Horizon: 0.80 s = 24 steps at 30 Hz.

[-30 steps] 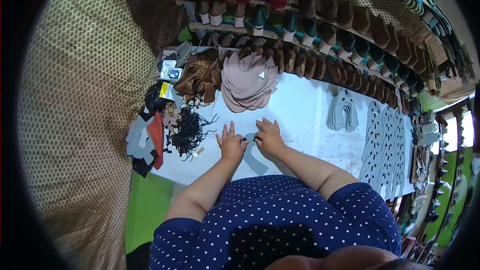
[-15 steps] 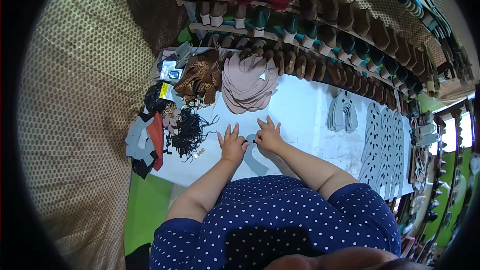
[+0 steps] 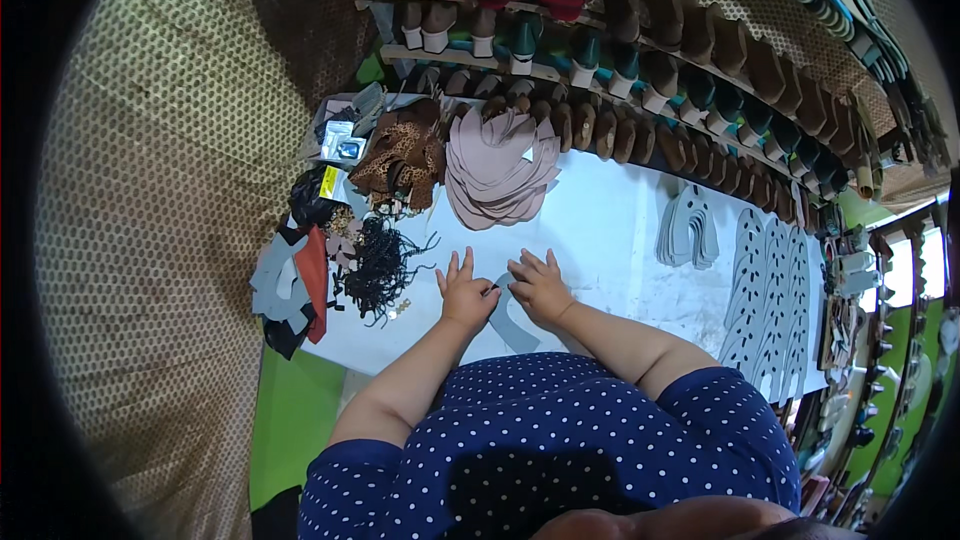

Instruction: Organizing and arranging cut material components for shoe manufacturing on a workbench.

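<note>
A curved grey cut-out shoe piece lies on the white table in front of me, its upper end between my hands. My left hand is at its left, thumb and index finger pinched on something small and dark, the other fingers raised. On the other side, my right hand has bent fingers gripping the upper end of the grey piece. The thumb of that hand is mostly hidden.
Beyond my hands lies a stack of pinkish cut pieces. A tangle of black cords and leopard-print pieces are at left. Grey strap pieces and punched grey strips lie at right. Shelves of shoes rise behind.
My right hand has rotated slightly and its fingers have shifted over the grey piece's upper end. My left hand stays near the same place, its pinch now slightly apart from the right hand.
</note>
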{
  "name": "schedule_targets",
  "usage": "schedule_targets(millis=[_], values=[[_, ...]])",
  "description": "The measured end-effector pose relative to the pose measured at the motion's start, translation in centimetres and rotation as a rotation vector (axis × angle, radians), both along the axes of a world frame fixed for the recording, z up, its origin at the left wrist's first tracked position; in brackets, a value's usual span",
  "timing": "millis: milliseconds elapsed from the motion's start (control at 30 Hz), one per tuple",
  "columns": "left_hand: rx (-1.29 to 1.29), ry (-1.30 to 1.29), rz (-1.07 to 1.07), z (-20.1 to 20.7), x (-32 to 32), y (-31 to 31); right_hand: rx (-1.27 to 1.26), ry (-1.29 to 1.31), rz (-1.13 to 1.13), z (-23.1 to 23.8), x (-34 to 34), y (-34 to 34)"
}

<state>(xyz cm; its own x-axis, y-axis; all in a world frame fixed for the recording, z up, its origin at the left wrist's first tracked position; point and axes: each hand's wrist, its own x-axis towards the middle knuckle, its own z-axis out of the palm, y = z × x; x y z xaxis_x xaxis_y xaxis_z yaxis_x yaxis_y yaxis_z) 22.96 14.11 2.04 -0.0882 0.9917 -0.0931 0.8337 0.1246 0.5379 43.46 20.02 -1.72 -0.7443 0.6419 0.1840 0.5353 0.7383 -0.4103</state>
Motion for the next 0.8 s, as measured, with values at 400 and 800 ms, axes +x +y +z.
schedule_targets(millis=[400, 800], values=[[-0.141, -0.051, -0.016, 1.0, 2.0, 1.7, 0.042, -0.283, 0.162, 2.8, 2.4, 0.5], [-0.085, -0.062, -0.108, 1.0, 2.0, 0.9, -0.033, -0.092, 0.170, 1.5, 3.9, 1.5]])
